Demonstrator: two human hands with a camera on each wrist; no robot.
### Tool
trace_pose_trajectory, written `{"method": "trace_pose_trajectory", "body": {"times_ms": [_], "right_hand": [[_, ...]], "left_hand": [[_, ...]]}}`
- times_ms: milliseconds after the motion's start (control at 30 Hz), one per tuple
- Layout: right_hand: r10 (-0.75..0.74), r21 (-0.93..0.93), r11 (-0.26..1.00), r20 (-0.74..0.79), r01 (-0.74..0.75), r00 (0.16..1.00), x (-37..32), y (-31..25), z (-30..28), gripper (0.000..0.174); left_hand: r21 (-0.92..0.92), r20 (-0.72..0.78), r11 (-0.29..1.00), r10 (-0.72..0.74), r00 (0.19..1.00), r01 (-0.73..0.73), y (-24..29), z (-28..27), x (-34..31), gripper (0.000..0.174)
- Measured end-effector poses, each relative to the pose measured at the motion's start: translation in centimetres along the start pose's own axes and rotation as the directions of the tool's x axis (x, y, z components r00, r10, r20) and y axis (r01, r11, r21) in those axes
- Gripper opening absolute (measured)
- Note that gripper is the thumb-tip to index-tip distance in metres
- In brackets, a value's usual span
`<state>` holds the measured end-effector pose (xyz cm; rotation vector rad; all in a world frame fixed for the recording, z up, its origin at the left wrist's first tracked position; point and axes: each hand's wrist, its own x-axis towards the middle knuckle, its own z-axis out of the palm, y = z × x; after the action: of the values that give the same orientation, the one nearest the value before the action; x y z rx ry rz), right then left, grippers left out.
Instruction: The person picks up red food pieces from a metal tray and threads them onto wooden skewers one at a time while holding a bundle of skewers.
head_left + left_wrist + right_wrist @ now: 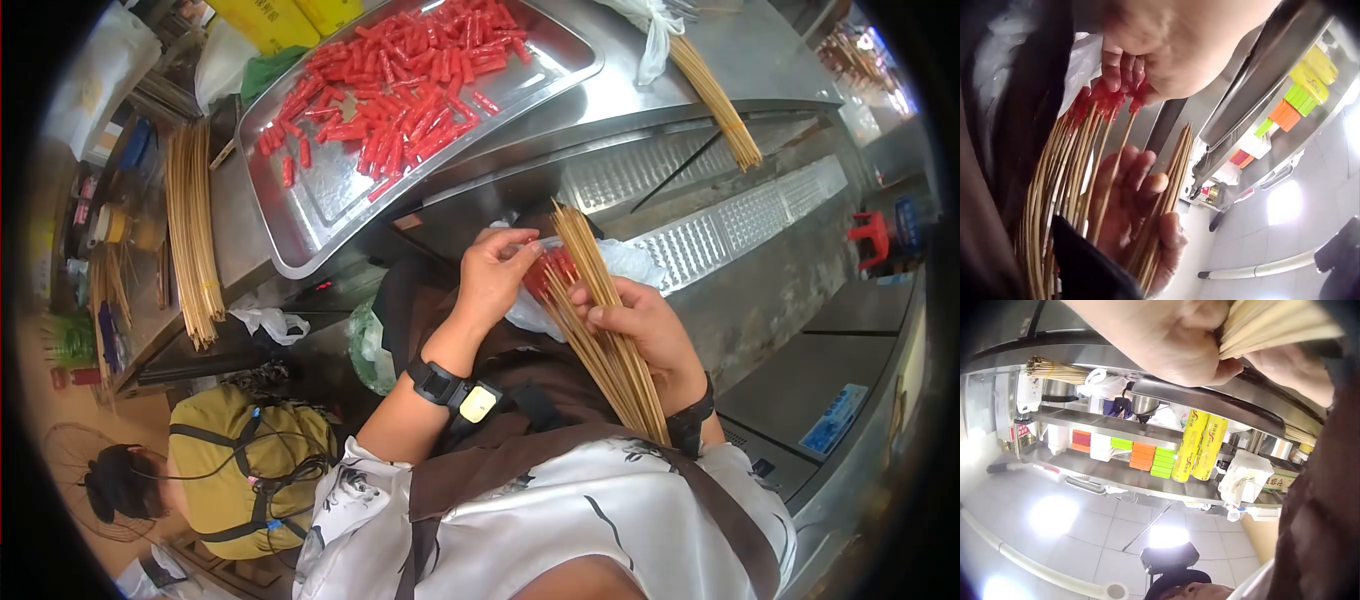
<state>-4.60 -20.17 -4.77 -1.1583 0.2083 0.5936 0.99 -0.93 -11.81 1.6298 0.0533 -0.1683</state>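
Below the tray in the head view, the left hand (492, 275) pinches a red piece (1137, 99) at the tip of a wooden skewer (1114, 169). The right hand (650, 328) grips a bundle of bare skewers (590, 262), their points upward. Beside that bundle are several skewers with red pieces (552, 272) at their tips, partly hidden by the hands. In the right wrist view, the right hand (1166, 337) is close to the lens, with the bundle (1272, 325) at its fingers.
A metal tray (345, 222) holds a pile of red pieces (400, 95). Skewer bundles (192, 230) lie at the left and upper right (715, 95). A person in a yellow-green top (235, 465) is at lower left. A red stool (870, 240) stands at far right.
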Motion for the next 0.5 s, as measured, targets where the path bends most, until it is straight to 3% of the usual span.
{"method": "trace_pose_trajectory", "body": {"times_ms": [67,100,167,233,267,333,367,500], "right_hand": [[0.083,0.086,0.992,0.133,-0.095,0.988,-0.4,-0.9,-0.3,0.021],[0.088,0.086,0.991,0.132,-0.100,0.987,-0.3,-0.9,0.0,0.021],[0.161,0.266,0.945,0.125,-0.189,0.979,0.0,-0.9,0.8,0.023],[0.137,0.278,0.947,0.103,-0.161,0.985,0.3,-0.5,0.6,0.024],[0.114,0.287,0.949,0.084,-0.133,0.990,0.5,-0.2,0.5,0.025],[0.116,0.305,0.942,0.103,-0.142,0.988,0.8,0.5,-0.2,0.025],[0.111,0.314,0.938,0.125,-0.146,0.986,0.9,0.7,-0.4,0.026],[0.124,0.289,0.945,0.117,-0.153,0.985,1.0,0.4,-0.2,0.026]], "left_hand": [[0.099,-0.004,0.992,0.076,0.997,-0.075,0.0,0.3,0.2,0.019],[0.088,-0.002,0.995,0.053,0.999,-0.052,-0.1,0.5,0.4,0.019],[0.079,0.004,0.997,0.027,1.000,-0.028,-0.2,0.8,0.6,0.019],[0.267,-0.159,0.926,0.316,0.935,-0.267,0.1,1.0,0.7,0.019],[0.268,-0.158,0.927,0.312,0.937,-0.264,0.3,1.0,0.8,0.019],[-0.123,-0.121,0.986,0.101,0.987,-0.116,1.5,1.0,0.5,0.017],[-0.167,-0.037,0.986,-0.013,0.999,0.007,3.5,0.9,0.0,0.018],[-0.341,0.064,0.928,-0.132,0.989,0.146,3.3,0.4,0.0,0.018]]}}
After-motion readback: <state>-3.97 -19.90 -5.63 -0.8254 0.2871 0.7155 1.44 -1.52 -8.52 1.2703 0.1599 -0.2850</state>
